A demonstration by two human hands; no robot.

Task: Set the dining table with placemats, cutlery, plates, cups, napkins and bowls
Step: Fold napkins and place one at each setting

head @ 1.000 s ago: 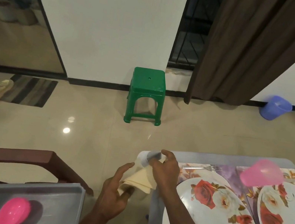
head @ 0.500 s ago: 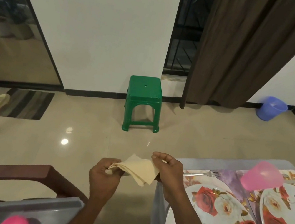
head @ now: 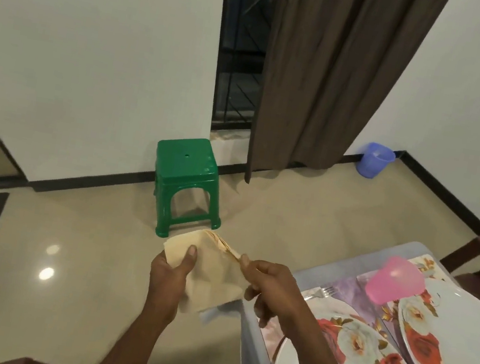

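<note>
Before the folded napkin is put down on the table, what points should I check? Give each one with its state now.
1. Left hand grips the cream folded cloth napkin: ok.
2. Right hand pinches its edge: ok.
3. Napkin is over the grey table: not ok, over the floor.
4. Silver metal fork lies beside the near white floral plate: ok.
5. Free spot for the napkin: cannot tell.

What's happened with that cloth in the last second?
Both hands lifted the napkin off the table corner into the air. The left hand, open beside it before, now grips one edge; the right hand still pinches the other. Plates, fork and pink cup stayed put.
</note>
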